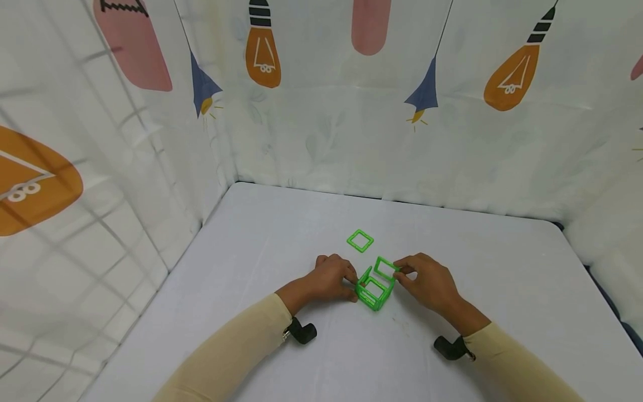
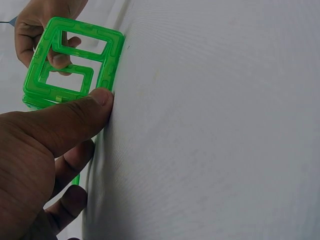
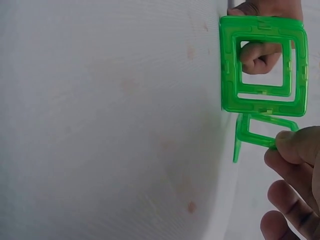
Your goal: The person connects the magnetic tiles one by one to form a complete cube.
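Several green square magnetic tiles stand joined as a partly built box [image 1: 387, 296] on the table. My left hand [image 1: 332, 280] grips its left side; in the left wrist view, the thumb of that hand [image 2: 45, 135] lies on the edge of a tile frame [image 2: 36, 90]. My right hand [image 1: 431, 283] pinches another green square tile [image 1: 377, 266] between thumb and forefinger at the box's back right. In the right wrist view this tile [image 3: 258, 140] is tilted beside the box [image 3: 229, 70]. Whether it touches the box, I cannot tell.
A loose green square tile [image 1: 353, 246] lies flat behind the box. The white table [image 1: 281, 223] runs back to a hanging cloth [image 1: 321, 151] printed with lamps and bulbs. More cloth [image 1: 125, 223] hangs along the left edge.
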A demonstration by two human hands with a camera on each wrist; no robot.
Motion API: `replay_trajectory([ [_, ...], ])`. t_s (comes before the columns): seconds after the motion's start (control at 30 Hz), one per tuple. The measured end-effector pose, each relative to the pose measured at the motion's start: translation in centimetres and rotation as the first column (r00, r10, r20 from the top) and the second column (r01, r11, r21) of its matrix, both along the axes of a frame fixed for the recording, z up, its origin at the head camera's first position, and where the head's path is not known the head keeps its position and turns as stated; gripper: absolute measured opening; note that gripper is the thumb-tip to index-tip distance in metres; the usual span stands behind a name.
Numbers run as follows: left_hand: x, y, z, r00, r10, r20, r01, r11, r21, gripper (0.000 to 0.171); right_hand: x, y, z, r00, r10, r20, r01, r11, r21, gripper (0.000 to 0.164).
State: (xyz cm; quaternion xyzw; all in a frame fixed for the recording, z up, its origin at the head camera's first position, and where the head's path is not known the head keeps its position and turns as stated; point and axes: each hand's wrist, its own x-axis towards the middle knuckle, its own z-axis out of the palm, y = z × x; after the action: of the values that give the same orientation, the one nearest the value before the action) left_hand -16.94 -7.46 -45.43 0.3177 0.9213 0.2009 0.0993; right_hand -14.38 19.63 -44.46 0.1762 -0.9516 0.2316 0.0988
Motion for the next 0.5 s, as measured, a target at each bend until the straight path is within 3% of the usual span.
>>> replay_trajectory([
  [0.5, -0.06, -0.01, 0.03, 1.0, -0.01, -0.011, 0.01, 1.0, 0.003, 0.028, 0.12, -0.23, -0.33, 0.999, 0.038, 0.012, -0.037, 0.999, -0.015, 0.023],
])
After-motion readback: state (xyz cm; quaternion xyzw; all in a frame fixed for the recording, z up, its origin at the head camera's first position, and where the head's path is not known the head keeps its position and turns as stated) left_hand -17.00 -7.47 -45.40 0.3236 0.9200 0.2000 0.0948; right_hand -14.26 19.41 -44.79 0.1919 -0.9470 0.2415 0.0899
